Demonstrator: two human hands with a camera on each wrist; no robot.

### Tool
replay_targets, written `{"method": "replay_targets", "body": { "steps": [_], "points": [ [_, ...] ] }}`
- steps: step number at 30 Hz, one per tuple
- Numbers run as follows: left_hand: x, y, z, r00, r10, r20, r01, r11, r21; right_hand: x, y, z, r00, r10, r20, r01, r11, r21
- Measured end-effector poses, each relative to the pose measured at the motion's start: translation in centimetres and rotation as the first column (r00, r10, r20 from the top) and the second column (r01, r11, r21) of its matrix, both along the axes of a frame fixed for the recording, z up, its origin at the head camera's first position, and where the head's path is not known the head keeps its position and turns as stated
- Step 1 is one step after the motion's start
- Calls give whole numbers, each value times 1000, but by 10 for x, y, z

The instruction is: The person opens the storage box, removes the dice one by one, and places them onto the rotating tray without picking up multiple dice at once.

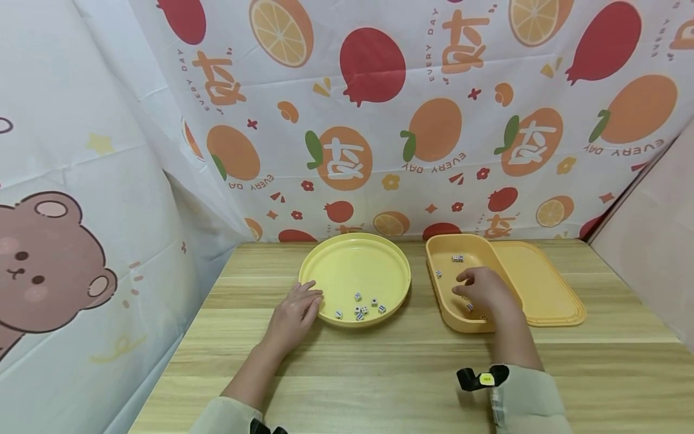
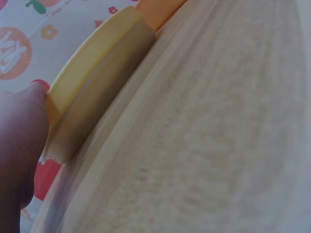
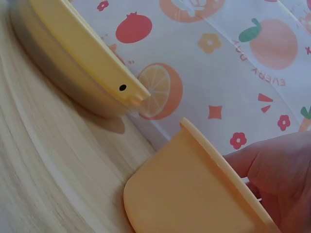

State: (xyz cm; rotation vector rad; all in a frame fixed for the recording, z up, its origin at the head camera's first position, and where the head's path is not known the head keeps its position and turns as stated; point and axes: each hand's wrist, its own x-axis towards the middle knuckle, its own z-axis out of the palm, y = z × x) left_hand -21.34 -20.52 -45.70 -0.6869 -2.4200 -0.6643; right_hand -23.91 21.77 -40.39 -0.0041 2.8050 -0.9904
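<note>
A round yellow tray (image 1: 352,265) holds several small white dice (image 1: 365,310) near its front side. My left hand (image 1: 293,316) rests at the tray's left rim, its fingers reaching over the edge; the left wrist view shows this hand (image 2: 22,131) against the rim. To the right, my right hand (image 1: 485,292) hovers inside an orange box (image 1: 444,310), fingers bent loosely downward near a few dice (image 1: 469,307). More dice (image 1: 458,258) lie towards the back of that box. In the right wrist view, the box wall partly hides the right hand's fingers (image 3: 248,158).
A flat orange lid (image 1: 547,283) lies against the box's right side. Both containers stand on a wood-grain table (image 1: 379,374). Behind it hangs a fruit-print cloth (image 1: 374,150), and a bear-print cloth (image 1: 49,271) hangs at the left.
</note>
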Motion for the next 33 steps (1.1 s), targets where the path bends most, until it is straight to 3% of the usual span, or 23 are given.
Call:
{"method": "replay_targets", "body": {
  "steps": [6, 13, 19, 28, 33],
  "points": [
    [1, -1, -1, 1000, -5, -6, 5, 1000, 6, 1, 3, -3, 995, 2, 96, 0, 1000, -20],
    [0, -1, -2, 1000, -2, -3, 2, 1000, 3, -2, 1, -12, 994, 28, 105, -22, 998, -60],
    [-2, -1, -2, 1000, 2, 5, -2, 1000, -4, -3, -1, -14, 995, 26, 99, -23, 999, -37],
    [-3, -1, -3, 1000, 2, 7, -2, 1000, -4, -5, 2, -15, 987, -73, 140, 83, 995, -63],
    [-3, -1, -3, 1000, -2, -5, 2, 1000, 2, -6, 3, -17, 986, -34, 164, 39, 999, -25]
  ]
}}
